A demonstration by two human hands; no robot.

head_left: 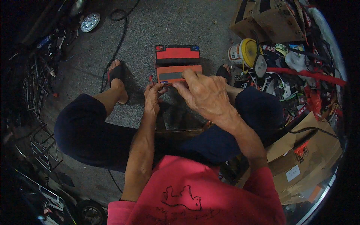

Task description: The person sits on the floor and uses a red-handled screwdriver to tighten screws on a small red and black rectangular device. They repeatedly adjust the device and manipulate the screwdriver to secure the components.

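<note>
Between my feet sit two block-shaped batteries with dark casings. The far battery point(178, 53) has a red top with a red and a blue terminal at its corners. Closer to me, the near battery point(170, 76) shows an orange top with a grey band. At its near left corner my left hand point(151, 98) pinches something small that I cannot make out. A small red piece point(151, 78) sticks up beside those fingers. My right hand point(208, 93) covers the battery's right part, fingers curled and thumb reaching toward my left fingertips; what it grips is hidden.
A black cable point(119, 48) runs along the floor by my left foot. A round lamp point(90, 22) lies at the far left, above scattered metal rods. On the right are a yellow-lidded bucket point(250, 52), cardboard boxes point(277, 22), heaped bags and a flattened carton point(300, 161).
</note>
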